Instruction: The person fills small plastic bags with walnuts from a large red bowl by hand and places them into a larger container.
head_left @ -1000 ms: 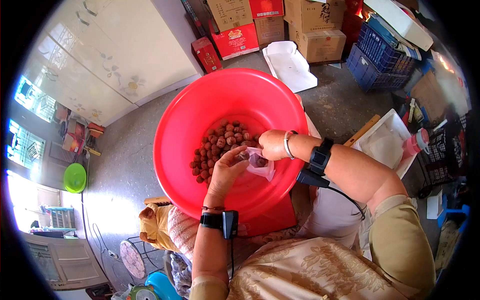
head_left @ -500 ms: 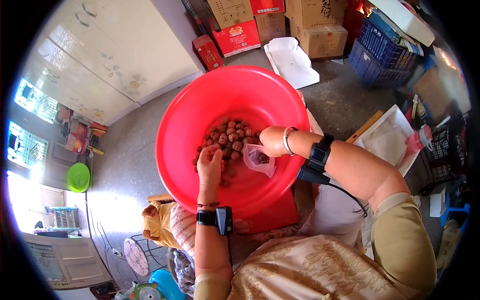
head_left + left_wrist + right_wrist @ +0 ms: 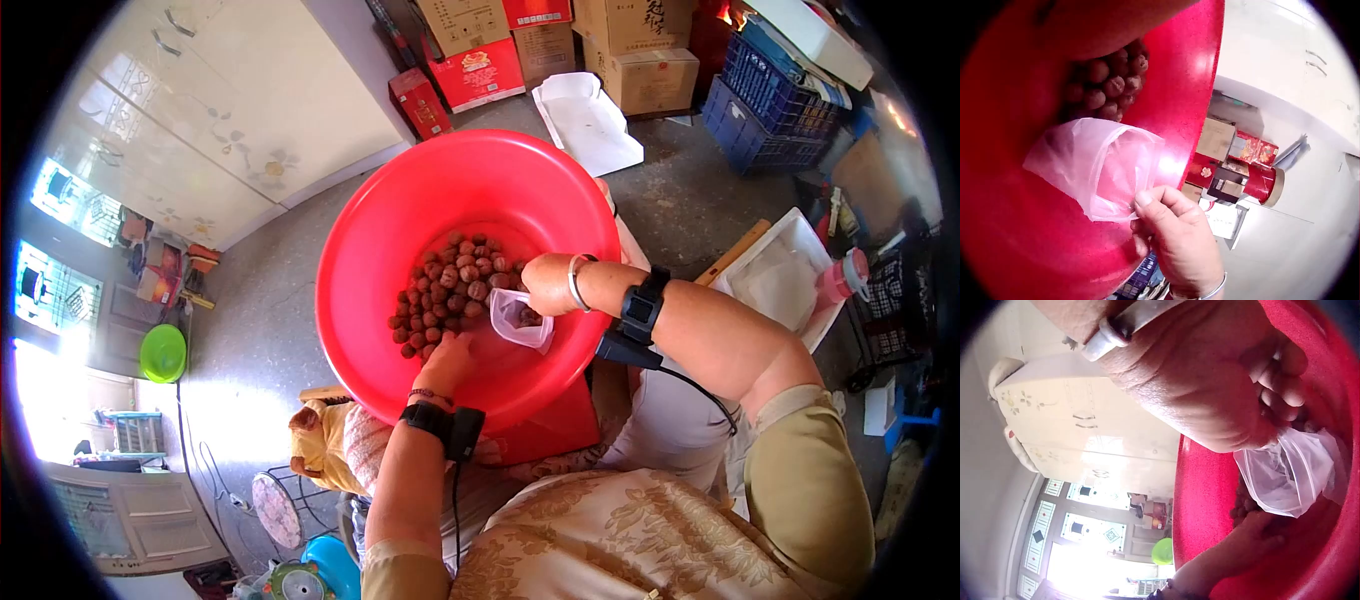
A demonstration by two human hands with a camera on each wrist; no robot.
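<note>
A red basin [image 3: 370, 200] holds a heap of brown, wrinkled walnuts [image 3: 440, 290]. My right hand [image 3: 548, 284] pinches the rim of a thin, pale pink mesh-like bag [image 3: 512, 318]; in the left wrist view, thumb and fingers grip the edge of the bag [image 3: 1079, 162], whose mouth gapes. Some brown nuts show inside it in the head view. Low in the basin, my left hand [image 3: 448, 364] is at the near edge of the heap. In the right wrist view this hand [image 3: 1235, 553] has its thumb apart from the fingers; whether it touches a nut I cannot tell.
Beyond the basin are a white tray [image 3: 590, 125], cardboard boxes [image 3: 650, 80] and blue crates [image 3: 755, 130]. A white foam box [image 3: 790, 240] is at the right, a round stool [image 3: 277, 508] at the lower left, and a green bowl [image 3: 163, 353] at the far left.
My left hand has moved from beside the bag, across the nuts, then down toward the near side of the basin. My right hand keeps its grip on the bag in nearly the same place.
</note>
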